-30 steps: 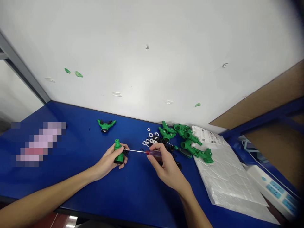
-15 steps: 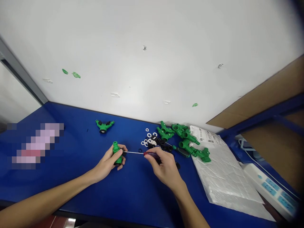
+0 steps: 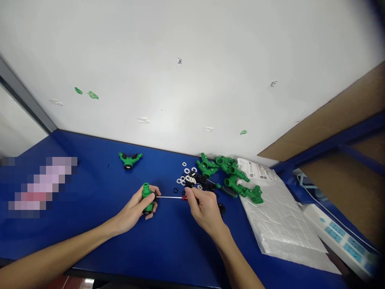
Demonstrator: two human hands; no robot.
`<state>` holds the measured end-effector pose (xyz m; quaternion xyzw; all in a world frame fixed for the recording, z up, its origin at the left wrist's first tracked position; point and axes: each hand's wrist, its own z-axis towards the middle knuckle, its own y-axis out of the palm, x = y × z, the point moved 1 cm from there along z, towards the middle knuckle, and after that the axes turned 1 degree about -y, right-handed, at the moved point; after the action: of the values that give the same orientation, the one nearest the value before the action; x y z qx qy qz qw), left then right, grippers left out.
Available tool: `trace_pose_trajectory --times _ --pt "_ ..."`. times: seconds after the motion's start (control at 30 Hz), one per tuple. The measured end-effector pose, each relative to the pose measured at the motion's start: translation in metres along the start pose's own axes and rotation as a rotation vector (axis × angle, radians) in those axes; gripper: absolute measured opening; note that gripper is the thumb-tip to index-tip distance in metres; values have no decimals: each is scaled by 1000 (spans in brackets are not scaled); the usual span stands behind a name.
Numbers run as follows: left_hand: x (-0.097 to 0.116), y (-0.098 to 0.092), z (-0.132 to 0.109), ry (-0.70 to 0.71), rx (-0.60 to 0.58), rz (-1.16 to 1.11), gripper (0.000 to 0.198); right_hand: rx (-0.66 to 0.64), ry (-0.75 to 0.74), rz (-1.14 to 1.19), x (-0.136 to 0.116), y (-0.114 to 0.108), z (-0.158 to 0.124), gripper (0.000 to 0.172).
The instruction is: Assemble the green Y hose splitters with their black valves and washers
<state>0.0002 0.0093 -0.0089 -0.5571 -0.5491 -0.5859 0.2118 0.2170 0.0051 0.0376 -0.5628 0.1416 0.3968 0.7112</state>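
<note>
My left hand [image 3: 135,209] is closed around a green plastic hose fitting [image 3: 147,194] that stands on the blue table [image 3: 168,241]. My right hand [image 3: 202,208] grips the red handle of a screwdriver [image 3: 170,197]. Its thin metal shaft points left and its tip meets the side of the fitting. Just beyond my right hand lie several small white and black rings [image 3: 189,178].
A pile of green fittings [image 3: 230,174] sits right of the rings, with a black-handled tool [image 3: 227,190] beside it. One green Y-fitting [image 3: 130,159] lies alone at the back left. A white padded bag [image 3: 282,216] and a power strip [image 3: 339,237] lie to the right.
Both hands stay on the fitting and screwdriver. My right hand has closed further over the handle, hiding more of the red. The view has shifted slightly.
</note>
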Motion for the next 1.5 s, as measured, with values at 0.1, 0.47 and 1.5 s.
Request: trace_pose_trajectory --times 0.1,0.47,1.5 --pt "2 2 0 -47 23 -43 30 -47 23 55 -3 -4 -1 18" --pt "5 0 1 -25 42 -56 27 -63 36 31 -2 0 -2 21" --pt "1 -1 2 22 35 -54 27 -15 -154 -82 4 2 -8 18"
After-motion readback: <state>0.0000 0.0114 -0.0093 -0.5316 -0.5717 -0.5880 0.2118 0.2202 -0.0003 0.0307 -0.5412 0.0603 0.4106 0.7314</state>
